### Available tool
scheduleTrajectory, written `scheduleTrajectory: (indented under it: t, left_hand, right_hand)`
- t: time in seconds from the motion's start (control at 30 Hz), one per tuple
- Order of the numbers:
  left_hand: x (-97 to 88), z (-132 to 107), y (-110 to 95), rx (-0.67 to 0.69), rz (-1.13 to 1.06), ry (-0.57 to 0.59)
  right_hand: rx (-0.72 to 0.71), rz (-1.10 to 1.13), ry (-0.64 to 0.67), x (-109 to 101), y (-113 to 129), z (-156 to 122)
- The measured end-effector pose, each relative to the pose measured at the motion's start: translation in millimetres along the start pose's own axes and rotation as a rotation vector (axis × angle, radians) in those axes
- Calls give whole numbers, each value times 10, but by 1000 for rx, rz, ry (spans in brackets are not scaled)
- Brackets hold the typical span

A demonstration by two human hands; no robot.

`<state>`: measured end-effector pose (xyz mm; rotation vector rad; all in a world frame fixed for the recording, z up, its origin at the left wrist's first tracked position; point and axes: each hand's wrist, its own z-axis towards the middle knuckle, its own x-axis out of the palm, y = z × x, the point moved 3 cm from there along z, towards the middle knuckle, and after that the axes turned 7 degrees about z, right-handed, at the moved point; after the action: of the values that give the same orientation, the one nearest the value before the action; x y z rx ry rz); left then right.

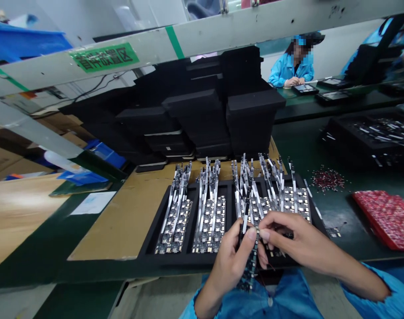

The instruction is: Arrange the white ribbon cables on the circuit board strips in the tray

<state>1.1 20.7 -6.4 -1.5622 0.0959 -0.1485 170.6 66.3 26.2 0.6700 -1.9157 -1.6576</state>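
My left hand [230, 261] is closed around a narrow circuit board strip [250, 268] with a white flex ribbon [245, 219] rising from it. My right hand [290, 239] pinches at the top of that same strip, thumb and fingertips meeting the left thumb. Both hands hover over the near edge of a black foam tray [149, 246] that holds several rows of the same small boards with white ribbons [208, 208].
Stacks of black foam trays [202, 115] stand behind the tray. A red pad [386, 217] and a scatter of small red parts [328, 179] lie to the right. Another filled tray [371, 137] sits far right. A person in blue [291, 66] works at a far bench.
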Motion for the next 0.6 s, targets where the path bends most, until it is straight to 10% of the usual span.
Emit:
scheduleTrajectory:
  t: [0.33, 0.6]
  left_hand:
    - [-110, -72, 342, 2, -175, -289]
    - [-79, -146, 11, 200, -28, -511]
  right_hand:
    - [-27, -6, -167, 75, -458, -223]
    - [-198, -197, -130, 284, -1069, -193]
